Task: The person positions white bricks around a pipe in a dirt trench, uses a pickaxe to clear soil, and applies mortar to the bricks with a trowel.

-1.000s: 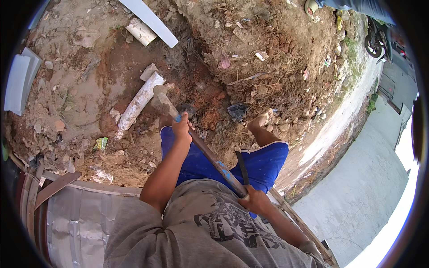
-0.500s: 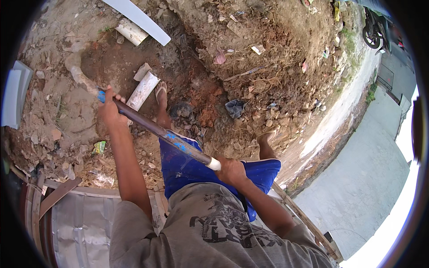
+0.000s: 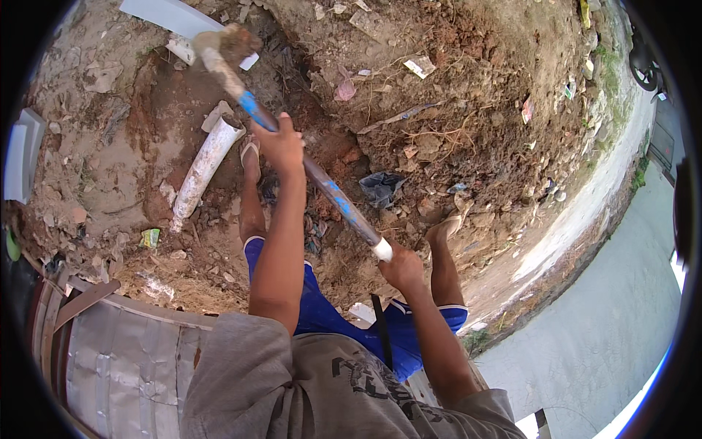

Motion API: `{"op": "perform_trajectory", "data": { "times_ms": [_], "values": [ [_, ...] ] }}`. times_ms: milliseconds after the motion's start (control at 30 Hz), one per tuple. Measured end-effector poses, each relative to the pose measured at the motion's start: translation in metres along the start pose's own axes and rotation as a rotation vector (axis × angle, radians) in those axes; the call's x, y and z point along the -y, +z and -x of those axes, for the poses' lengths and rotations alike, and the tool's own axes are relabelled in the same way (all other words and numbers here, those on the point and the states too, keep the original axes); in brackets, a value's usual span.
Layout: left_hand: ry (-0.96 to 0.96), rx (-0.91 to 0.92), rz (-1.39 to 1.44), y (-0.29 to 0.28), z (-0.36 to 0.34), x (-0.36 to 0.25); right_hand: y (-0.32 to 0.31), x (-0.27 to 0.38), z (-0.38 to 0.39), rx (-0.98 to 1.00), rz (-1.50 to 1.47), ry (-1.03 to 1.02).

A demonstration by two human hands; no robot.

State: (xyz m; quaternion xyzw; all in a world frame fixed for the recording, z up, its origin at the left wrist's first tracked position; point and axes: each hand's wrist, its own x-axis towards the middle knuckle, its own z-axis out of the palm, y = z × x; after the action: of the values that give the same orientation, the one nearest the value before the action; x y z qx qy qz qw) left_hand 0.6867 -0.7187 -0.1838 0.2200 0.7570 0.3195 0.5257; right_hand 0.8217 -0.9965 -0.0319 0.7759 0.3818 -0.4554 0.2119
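Observation:
I hold a long-handled shovel (image 3: 338, 197) slanting across the picture, its dark shaft patched with blue paint. My left hand (image 3: 280, 143) is closed round the upper shaft, below the soil-caked neck. Around the pale end of the handle, my right hand (image 3: 404, 269) is wrapped shut. At the far end sits a lump of brown soil (image 3: 240, 44); blur and dirt hide the blade's shape. Left of my left hand, a dirty white pipe (image 3: 207, 170) lies on the ground, with a stone at its upper end. My sandalled feet stand on either side of the shaft.
A long pale board (image 3: 164, 16) lies at the top left, partly behind the soil lump, near a second pipe piece (image 3: 180, 50). Grey-white panels (image 3: 25, 157) lie far left. A crumpled dark plastic bag (image 3: 380, 188) rests between my feet. Metal sheeting (image 3: 124, 351) is behind me.
The shovel's far end has swung up and to the right, and soil now shows on it. My left hand moved right with the shaft; my right hand shifted slightly right.

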Motion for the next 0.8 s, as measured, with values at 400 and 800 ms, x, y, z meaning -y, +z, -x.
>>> {"op": "perform_trajectory", "data": {
  "times_ms": [400, 800],
  "values": [
    [-0.364, 0.132, -0.069, 0.020, 0.105, 0.130, 0.020, -0.053, 0.117, -0.009, 0.003, 0.202],
    [-0.427, 0.207, 0.012, -0.106, 0.175, 0.071, 0.066, -0.031, 0.245, 0.191, -0.271, 0.234]
  ]
}}
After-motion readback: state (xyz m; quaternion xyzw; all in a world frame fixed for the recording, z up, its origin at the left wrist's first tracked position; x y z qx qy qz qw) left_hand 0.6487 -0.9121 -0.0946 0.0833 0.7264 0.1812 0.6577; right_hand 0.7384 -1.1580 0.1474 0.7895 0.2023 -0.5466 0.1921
